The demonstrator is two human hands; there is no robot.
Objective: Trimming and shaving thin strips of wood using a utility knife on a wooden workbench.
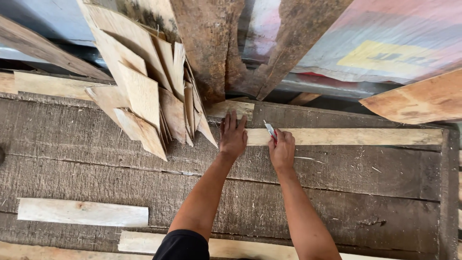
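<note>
Worn plank workbench (96, 144) carries a pale wood strip (356, 136), long axis 9-to-3 o'clock, its 9 o'clock end pressed under the flat, released left hand (233, 137), right hand (282, 149) alongside grasping a small knife (270, 130) tipped toward 11 o'clock.

weathered plank workbench (96, 144), leaning boards (207, 43)

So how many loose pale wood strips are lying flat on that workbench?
4, perhaps more out of view: one long strip under both hands at the far edge, one at lower left, two along the bottom edge, partly cut off.
</note>
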